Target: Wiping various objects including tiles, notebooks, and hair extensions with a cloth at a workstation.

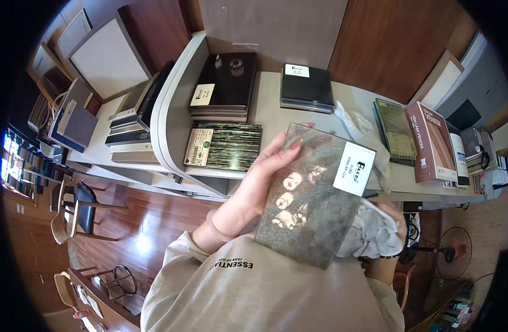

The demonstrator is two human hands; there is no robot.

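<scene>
Hands first: we are seeing the left hand (265,171) spread flat and nearly fully open behind a translucent grey textured sample panel (315,205), its palm and fingers pressing against the back of the sheet, so that the fingertips (290,182) are showing through the material as pale blurs. The thumb side of this hand is reaching past the panel's upper left edge. The right hand (389,221) is gripping a crumpled white cloth (370,235), its fingers curled closed around the wad, and the cloth is touching the panel's lower right edge. We are finding the panel tilted, held up between the two hands above the person's chest and in front of the grey worktop (276,110), with a white label (353,169) sitting at its upper right corner.

Further out, the worktop is carrying stacks of sample boards: a shimmering striped stack (231,146) just beyond the left hand, a dark glossy stack (226,83) behind that, and a black stack (308,88) to the right. A second crumpled white cloth (351,122) is lying on the worktop beside the black stack. A green patterned panel (395,130) and a red-brown catalogue book (431,144) are resting near the right end.
</scene>
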